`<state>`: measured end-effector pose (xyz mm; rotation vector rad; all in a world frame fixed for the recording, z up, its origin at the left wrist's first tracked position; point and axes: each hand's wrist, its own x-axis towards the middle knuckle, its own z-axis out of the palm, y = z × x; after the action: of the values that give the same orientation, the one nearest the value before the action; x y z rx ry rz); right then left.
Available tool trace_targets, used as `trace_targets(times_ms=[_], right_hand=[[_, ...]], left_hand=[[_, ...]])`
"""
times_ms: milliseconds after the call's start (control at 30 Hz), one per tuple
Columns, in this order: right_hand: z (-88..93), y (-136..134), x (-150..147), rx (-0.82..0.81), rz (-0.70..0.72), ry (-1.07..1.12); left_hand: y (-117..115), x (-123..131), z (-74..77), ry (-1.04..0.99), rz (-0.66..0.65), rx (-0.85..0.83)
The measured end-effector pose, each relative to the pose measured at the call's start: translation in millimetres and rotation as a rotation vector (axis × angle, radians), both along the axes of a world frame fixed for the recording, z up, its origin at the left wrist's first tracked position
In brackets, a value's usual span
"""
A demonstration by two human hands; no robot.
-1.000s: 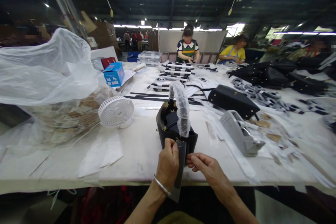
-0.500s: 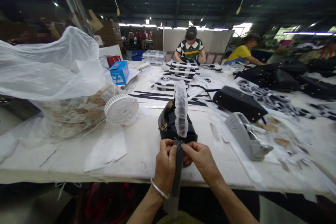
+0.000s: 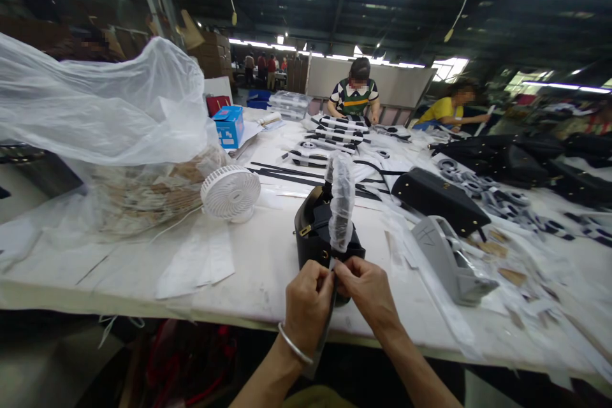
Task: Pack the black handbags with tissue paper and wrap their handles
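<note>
A small black handbag (image 3: 313,239) stands upright near the table's front edge, its handle sheathed in white foam wrap (image 3: 341,201). My left hand (image 3: 306,303), with a silver bangle on the wrist, is closed on a dark grey strip (image 3: 321,347) that hangs down below the table edge. My right hand (image 3: 370,293) pinches the top of the same strip just in front of the bag, fingertips touching those of the left hand.
A white desk fan (image 3: 231,193) and a large clear plastic bag of brown pieces (image 3: 115,140) lie at left. A grey tape dispenser (image 3: 447,259) and a second black bag (image 3: 437,194) sit at right. Two people work at the far end, among straps and paper scraps.
Both hands have come together at the top of the strip, right in front of the bag. The view has shifted slightly, so the bag and table sit lower.
</note>
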<state>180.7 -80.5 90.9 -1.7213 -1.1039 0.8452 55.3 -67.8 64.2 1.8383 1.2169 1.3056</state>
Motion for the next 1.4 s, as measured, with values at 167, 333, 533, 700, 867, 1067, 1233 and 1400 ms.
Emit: trace_targets(times_ms=[167, 333, 533, 700, 867, 1067, 1233, 1400], right_hand=[[-4.9, 0, -4, 0.027, -0.006, 0.077], [-2.8, -2, 0, -0.055, 0.088, 0.361], [3.7, 3, 3, -0.167, 0.038, 0.329], [3.8, 4, 1, -0.072, 0.015, 0.249], [-7.0, 0, 2, 0.048, -0.021, 0.169], [-17.2, 1, -2, 0.07, -0.065, 0.327], [-11.3, -1, -3, 0.062, -0.052, 0.418], [-9.1, -3, -2, 0.071, -0.014, 0.462]], left_hand=[[0, 0, -0.3, 0.275, 0.088, 0.487], [-4, -1, 3.2, 0.36, 0.095, 0.555], [-9, 0, 3.2, 0.405, 0.021, 0.513], [-13, -4, 4.8, 0.13, -0.092, 0.197], [-24, -18, -8.4, -0.105, -0.099, -0.372], [-38, -25, -26.7, 0.15, -0.085, 0.124], [-41, -36, -14.8, 0.354, -0.185, 0.477], [-23, -38, 6.3, -0.029, -0.233, -0.114]])
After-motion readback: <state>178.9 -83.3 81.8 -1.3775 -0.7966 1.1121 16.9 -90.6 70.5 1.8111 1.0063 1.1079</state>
